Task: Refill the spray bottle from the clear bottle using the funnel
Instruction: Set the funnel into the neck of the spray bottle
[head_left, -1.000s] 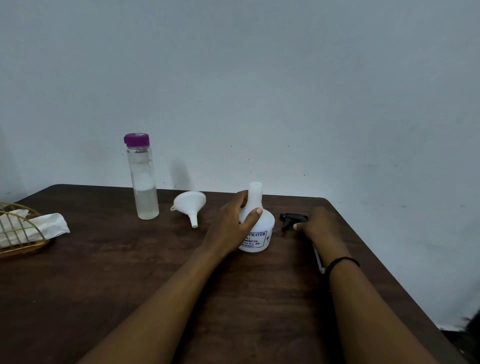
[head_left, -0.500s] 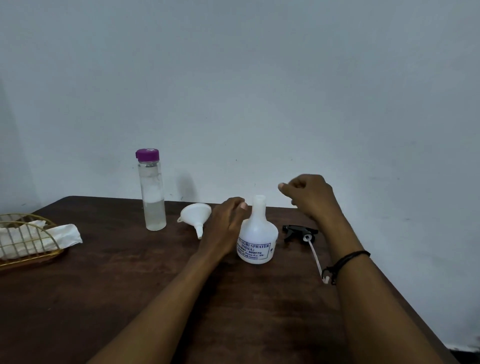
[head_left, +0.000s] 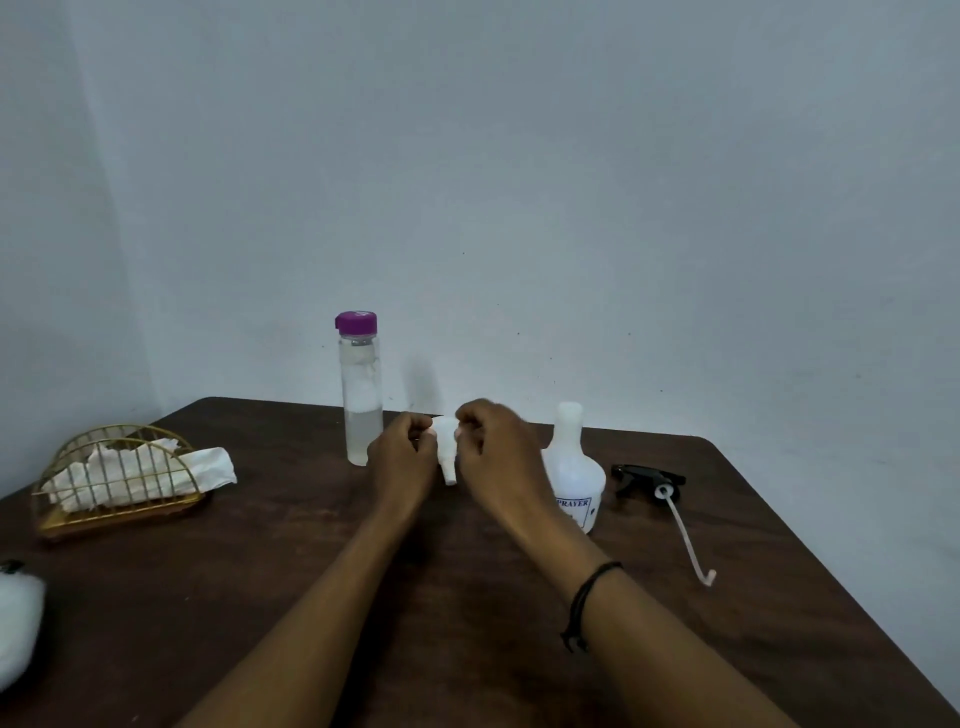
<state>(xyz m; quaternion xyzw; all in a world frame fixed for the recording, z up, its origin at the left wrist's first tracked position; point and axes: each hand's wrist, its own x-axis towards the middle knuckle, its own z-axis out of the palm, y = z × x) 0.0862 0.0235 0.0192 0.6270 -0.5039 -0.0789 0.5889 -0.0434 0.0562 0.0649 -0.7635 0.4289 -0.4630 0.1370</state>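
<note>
The white funnel (head_left: 447, 457) sits between my two hands, spout pointing down toward the table. My left hand (head_left: 402, 462) and my right hand (head_left: 496, 457) each pinch its rim, and both hide most of its cone. The white spray bottle (head_left: 574, 473) stands open-necked just right of my right hand. Its black spray head (head_left: 647, 478) with the white dip tube lies on the table farther right. The clear bottle (head_left: 361, 395) with a purple cap stands upright behind my left hand, partly filled with clear liquid.
A gold wire holder (head_left: 111, 480) with white tissues stands at the left of the dark wooden table (head_left: 311, 597). A white fluffy object (head_left: 18, 623) lies at the left edge. A plain wall runs right behind the table.
My left hand let go of the spray bottle and went left to the funnel. My right hand came down and left from above the bottle to the funnel as well.
</note>
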